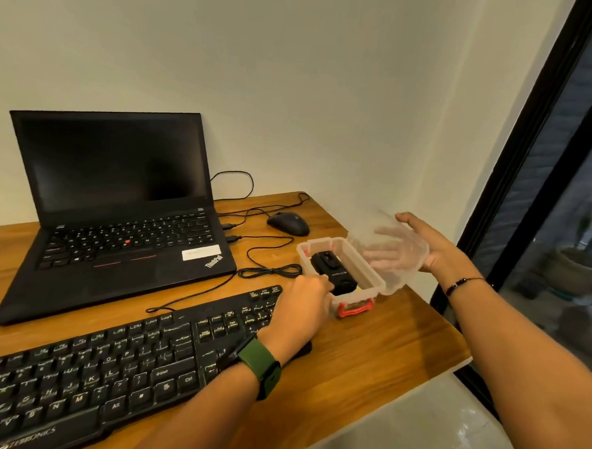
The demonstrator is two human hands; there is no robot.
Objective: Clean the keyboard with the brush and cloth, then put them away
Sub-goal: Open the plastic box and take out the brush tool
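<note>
The desk (366, 362) is wooden and set against a wall; a dark window stands at the right; the laptop (117, 211) sits open at the back left with its screen dark; the keyboard (115, 366) lies in front of it, reaching from the near left edge to just beside the box.

The box (343, 278) is clear plastic with red latches and stands on the desk right of the keyboard's far end; its lid (394, 253) is swung up and to the right; a black item (330, 272) lies inside, probably the brush, though that is a guess; no cloth can be made out.

The right hand (420, 244) holds the lid with fingers spread behind the clear plastic and thumb over the top edge; the left hand (304, 307) is at the box's near end with its fingers curled towards the black item, but the fingertips are hidden, so I cannot tell if it grips anything; a green watch strap is on that wrist.

A mouse (287, 223) and loose cables (271, 269) lie just behind the box.

Risks, as I judge them: the light box could slide or tip if the item is pulled without the base steadied; the lid could drop onto the left hand if released; the cables could snag.
</note>
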